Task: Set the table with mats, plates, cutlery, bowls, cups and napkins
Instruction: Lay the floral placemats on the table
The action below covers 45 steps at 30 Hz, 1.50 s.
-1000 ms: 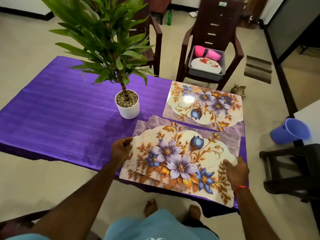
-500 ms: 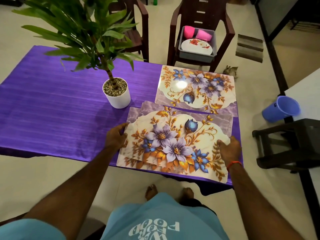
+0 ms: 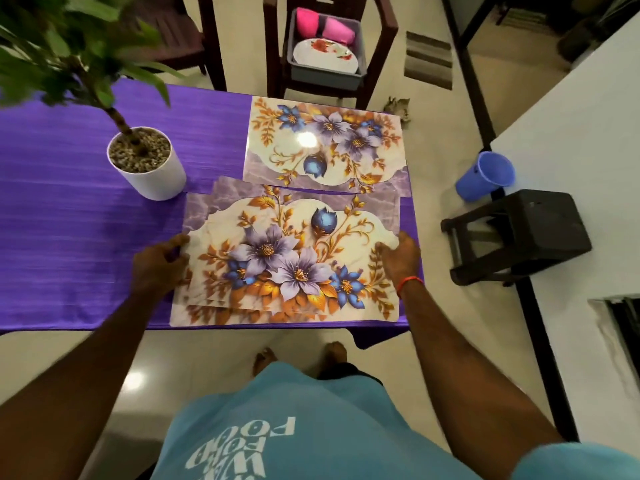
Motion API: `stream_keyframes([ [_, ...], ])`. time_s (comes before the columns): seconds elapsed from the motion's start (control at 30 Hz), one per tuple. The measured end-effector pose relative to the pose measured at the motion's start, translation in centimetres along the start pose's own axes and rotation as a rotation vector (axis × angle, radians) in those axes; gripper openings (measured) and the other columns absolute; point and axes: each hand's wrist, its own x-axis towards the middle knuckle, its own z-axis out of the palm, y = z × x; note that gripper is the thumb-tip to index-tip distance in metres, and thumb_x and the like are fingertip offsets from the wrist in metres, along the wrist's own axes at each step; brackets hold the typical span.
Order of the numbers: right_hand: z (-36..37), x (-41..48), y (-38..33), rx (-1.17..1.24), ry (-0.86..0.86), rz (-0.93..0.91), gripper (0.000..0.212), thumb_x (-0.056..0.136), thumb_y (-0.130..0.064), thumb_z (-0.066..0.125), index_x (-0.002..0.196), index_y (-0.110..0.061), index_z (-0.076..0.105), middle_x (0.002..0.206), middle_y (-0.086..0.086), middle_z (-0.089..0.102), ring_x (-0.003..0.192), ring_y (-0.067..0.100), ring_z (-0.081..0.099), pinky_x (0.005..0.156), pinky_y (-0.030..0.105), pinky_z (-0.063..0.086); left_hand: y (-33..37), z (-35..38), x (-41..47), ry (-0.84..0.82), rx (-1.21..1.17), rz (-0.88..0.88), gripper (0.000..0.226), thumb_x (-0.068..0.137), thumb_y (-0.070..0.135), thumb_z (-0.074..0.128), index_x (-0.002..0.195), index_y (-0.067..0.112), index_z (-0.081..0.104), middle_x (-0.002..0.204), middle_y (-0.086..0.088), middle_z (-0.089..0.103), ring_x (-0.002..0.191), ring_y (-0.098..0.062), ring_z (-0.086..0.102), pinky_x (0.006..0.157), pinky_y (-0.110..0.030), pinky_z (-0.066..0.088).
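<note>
The stack (image 3: 287,258) of mats lies at the right end of the table (image 3: 69,237). Its near edge runs just inside the near table edge, and its right edge is close to the table end. The mats are not aligned, and lower ones peek out at the far left corner and along the near side.

The left hand (image 3: 157,265) grips the stack's left edge, fingers curled and thumb on top. The right hand (image 3: 400,259) is on the right edge with its fingers on top. I cannot tell if it pinches.

One mat (image 3: 325,147) lies flat just beyond, its far edge at the far table edge. The pot (image 3: 152,178) stands near the stack's far left corner. A wide strip of purple cloth shows on the left.

Behind the table, a tub (image 3: 325,77) on a chair (image 3: 381,46) holds plates (image 3: 323,57) and pink cups (image 3: 325,27).
</note>
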Motion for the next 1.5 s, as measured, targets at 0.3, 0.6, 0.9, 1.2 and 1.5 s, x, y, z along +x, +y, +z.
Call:
stream_keyframes([
  [0.3,0.4,-0.6,1.4,0.07,0.003,0.049,0.028,0.089,-0.008,0.073,0.115,-0.002,0.066,0.114,0.016,0.071,0.105,0.03,0.067,0.089,0.041,0.056,0.4,-0.2,-0.5,0.0,0.035,-0.005,0.037,0.097,0.023,0.07,0.134,0.017,0.068,0.101,-0.014,0.076,0.079,-0.032,0.075,0.081,-0.045,0.062],
  [0.6,1.0,-0.2,2.4,0.059,0.002,0.06,0.027,0.09,-0.01,0.073,0.115,-0.004,0.066,0.114,0.015,0.071,0.106,0.032,0.068,0.09,0.046,0.058,0.9,-0.6,-0.8,-0.033,0.004,-0.01,0.033,0.098,0.02,0.068,0.13,0.013,0.07,0.11,-0.014,0.074,0.078,-0.024,0.071,0.078,-0.043,0.063],
  [0.9,1.3,0.4,1.9,0.098,-0.018,0.057,0.027,0.091,-0.009,0.071,0.117,-0.005,0.065,0.117,0.014,0.07,0.108,0.03,0.066,0.085,0.039,0.055,1.1,-0.5,-0.8,-0.066,-0.085,-0.088,0.03,0.098,0.014,0.068,0.127,0.006,0.071,0.143,0.0,0.061,0.079,-0.024,0.071,0.064,-0.028,0.059],
  [1.2,1.0,0.7,1.9,0.066,-0.045,0.079,0.03,0.093,-0.012,0.071,0.121,-0.006,0.062,0.12,0.013,0.068,0.112,0.031,0.065,0.09,0.045,0.057,1.3,-0.4,-1.0,-0.07,-0.065,-0.087,0.033,0.099,0.016,0.066,0.131,0.007,0.068,0.141,-0.005,0.063,0.088,-0.026,0.071,0.069,-0.034,0.061],
  [1.5,0.7,0.5,2.6,0.039,-0.063,0.087,0.028,0.092,-0.015,0.071,0.118,-0.009,0.062,0.118,0.012,0.069,0.11,0.031,0.065,0.091,0.05,0.057,1.0,-0.3,-1.2,-0.061,-0.068,-0.041,0.032,0.098,0.012,0.068,0.128,0.005,0.07,0.137,-0.009,0.065,0.087,-0.026,0.072,0.077,-0.044,0.064],
])
